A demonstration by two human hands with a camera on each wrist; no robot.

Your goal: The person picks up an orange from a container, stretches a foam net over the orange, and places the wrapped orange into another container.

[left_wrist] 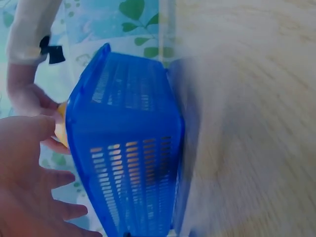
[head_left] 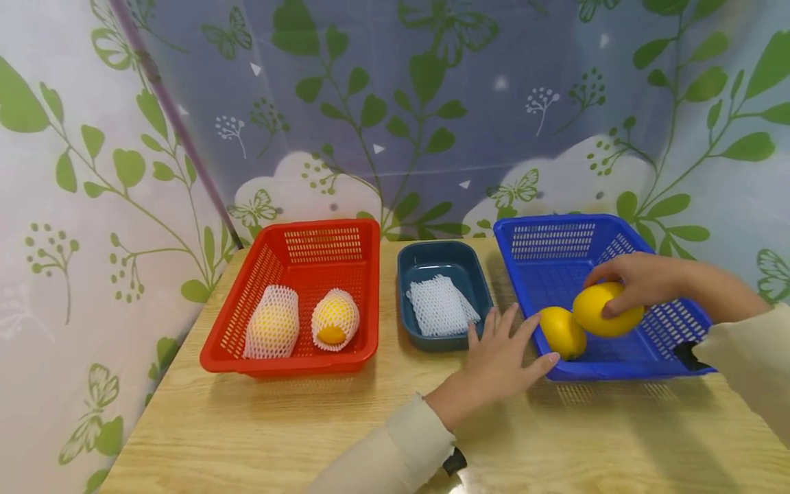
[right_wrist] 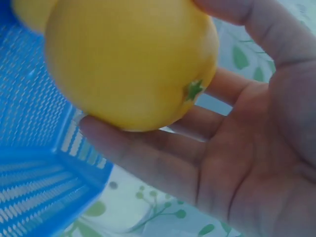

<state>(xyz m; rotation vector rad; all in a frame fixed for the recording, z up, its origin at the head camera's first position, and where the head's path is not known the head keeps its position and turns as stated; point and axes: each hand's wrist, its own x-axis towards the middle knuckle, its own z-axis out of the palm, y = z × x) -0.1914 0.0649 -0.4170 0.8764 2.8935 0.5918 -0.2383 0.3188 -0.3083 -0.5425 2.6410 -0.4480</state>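
Note:
My right hand (head_left: pixel 636 281) grips an oval yellow fruit (head_left: pixel 600 310) at the blue basket, thumb on one side and fingers on the other. In the right wrist view the fruit (right_wrist: pixel 131 64) shows a small green star-shaped stem mark. A second yellow fruit (head_left: pixel 561 332) lies in the blue basket (head_left: pixel 623 371), beside the held one. My left hand (head_left: pixel 496 363) is spread with straight fingers near the basket's left front corner, holding nothing. Whether its fingertips touch the rim is hard to tell.
A red basket (head_left: pixel 290 366) on the left holds two yellow fruits in white foam net sleeves (head_left: pixel 271 322). Between the baskets stands a dark teal tray (head_left: pixel 441 252) with white foam nets (head_left: pixel 439 307). A patterned curtain rises behind the wooden table (head_left: pixel 259 439).

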